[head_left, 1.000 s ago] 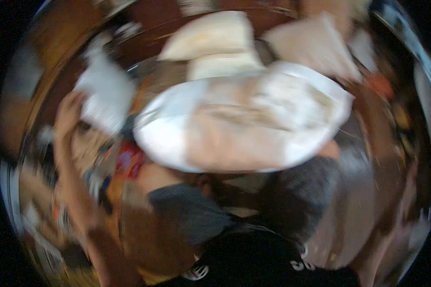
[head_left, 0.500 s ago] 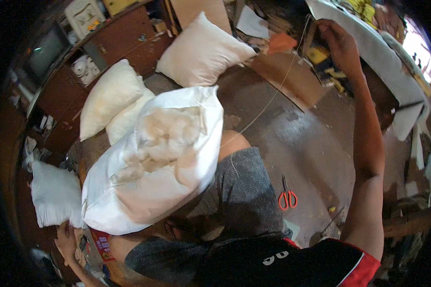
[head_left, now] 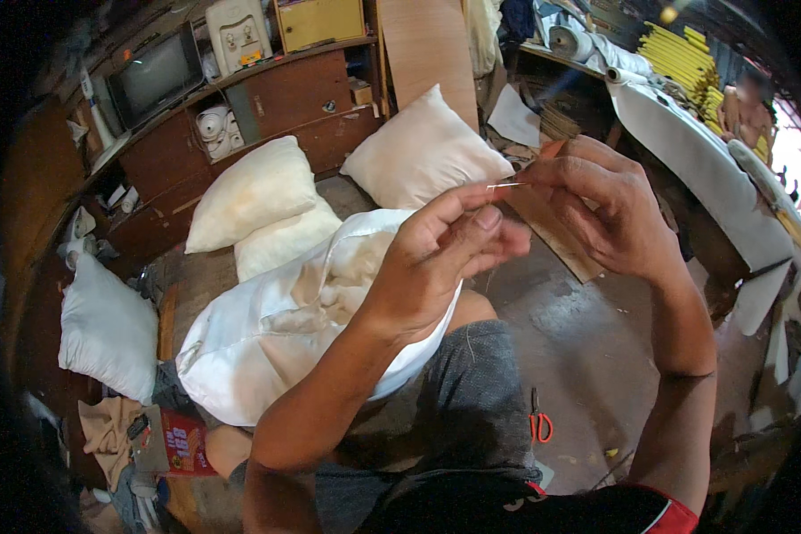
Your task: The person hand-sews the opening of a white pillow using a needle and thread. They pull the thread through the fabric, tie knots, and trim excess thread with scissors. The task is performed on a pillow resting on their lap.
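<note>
In front of my chest my two hands meet over a thin, shiny needle [head_left: 506,185]. My right hand [head_left: 610,200] pinches its right end between thumb and fingers. The fingertips of my left hand [head_left: 445,254] close on its other end, the remaining fingers loosely curled. No thread can be made out clearly. Below my left forearm a large white cushion cover [head_left: 227,369] lies across my lap, its opening showing pale fluffy stuffing [head_left: 338,298]. My left arm hides part of it.
Cream pillows [head_left: 254,191] and a pinkish pillow [head_left: 427,151] lie beyond the cover; a white pillow [head_left: 107,329] is at left. Orange-handled scissors [head_left: 541,427] rest on the floor. A red packet [head_left: 185,443] sits by my knee. Another person [head_left: 746,116] is far right.
My right hand has come down and inward from far right, where it held a thread drawn taut. My left hand has risen from beside the white pillow to meet it.
</note>
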Action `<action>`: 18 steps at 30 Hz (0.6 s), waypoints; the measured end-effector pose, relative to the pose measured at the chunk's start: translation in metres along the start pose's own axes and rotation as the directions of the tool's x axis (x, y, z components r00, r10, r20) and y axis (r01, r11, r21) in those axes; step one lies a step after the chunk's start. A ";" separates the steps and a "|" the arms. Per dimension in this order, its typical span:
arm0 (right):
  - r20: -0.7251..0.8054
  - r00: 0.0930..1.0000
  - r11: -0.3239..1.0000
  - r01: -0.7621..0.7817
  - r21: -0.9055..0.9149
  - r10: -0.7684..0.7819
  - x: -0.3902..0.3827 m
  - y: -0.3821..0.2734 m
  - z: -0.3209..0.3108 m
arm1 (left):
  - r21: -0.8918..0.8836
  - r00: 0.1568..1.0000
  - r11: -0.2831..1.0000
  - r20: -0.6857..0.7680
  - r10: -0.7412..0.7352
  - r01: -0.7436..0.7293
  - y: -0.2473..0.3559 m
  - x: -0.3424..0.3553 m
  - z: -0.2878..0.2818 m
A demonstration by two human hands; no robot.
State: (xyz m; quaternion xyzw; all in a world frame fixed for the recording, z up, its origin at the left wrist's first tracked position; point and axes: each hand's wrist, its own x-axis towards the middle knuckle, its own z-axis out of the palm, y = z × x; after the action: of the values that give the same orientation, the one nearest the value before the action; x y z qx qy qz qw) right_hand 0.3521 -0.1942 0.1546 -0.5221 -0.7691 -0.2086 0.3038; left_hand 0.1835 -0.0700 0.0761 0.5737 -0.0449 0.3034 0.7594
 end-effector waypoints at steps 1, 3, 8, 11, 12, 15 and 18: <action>-0.020 1.000 1.000 0.006 0.004 -0.005 -0.005 0.004 0.004 | 0.023 0.998 0.998 -0.001 -0.057 0.057 -0.001 -0.003 -0.004; 0.025 0.999 0.998 0.028 -0.062 -0.027 -0.011 0.008 0.005 | 0.106 0.981 0.980 -0.119 -0.154 0.167 0.003 -0.008 -0.003; 0.053 0.994 0.978 0.108 -0.181 -0.100 -0.019 0.003 0.020 | 0.260 0.975 0.949 -0.173 -0.136 0.179 -0.003 -0.020 -0.029; 0.040 0.993 0.953 0.118 -0.281 -0.111 -0.018 0.000 0.030 | 0.351 0.956 0.903 -0.244 -0.165 0.246 0.004 -0.028 -0.036; 0.027 0.993 0.938 0.120 -0.325 -0.118 -0.018 0.001 0.032 | 0.376 0.945 0.884 -0.271 -0.183 0.279 0.007 -0.030 -0.038; -0.041 0.990 0.902 0.107 -0.419 -0.136 -0.009 0.005 0.030 | 0.410 0.955 0.879 -0.259 -0.144 0.243 0.012 -0.039 -0.052; -0.144 0.982 0.870 0.040 -0.491 -0.127 -0.001 0.022 0.027 | 0.417 0.917 0.846 -0.350 -0.189 0.334 0.023 -0.049 -0.060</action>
State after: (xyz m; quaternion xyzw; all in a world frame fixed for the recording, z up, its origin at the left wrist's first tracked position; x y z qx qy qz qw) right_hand 0.3656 -0.1696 0.1339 -0.5280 -0.6850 -0.4520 0.2185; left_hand 0.1150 -0.0332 0.0547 0.6886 0.2231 0.2799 0.6307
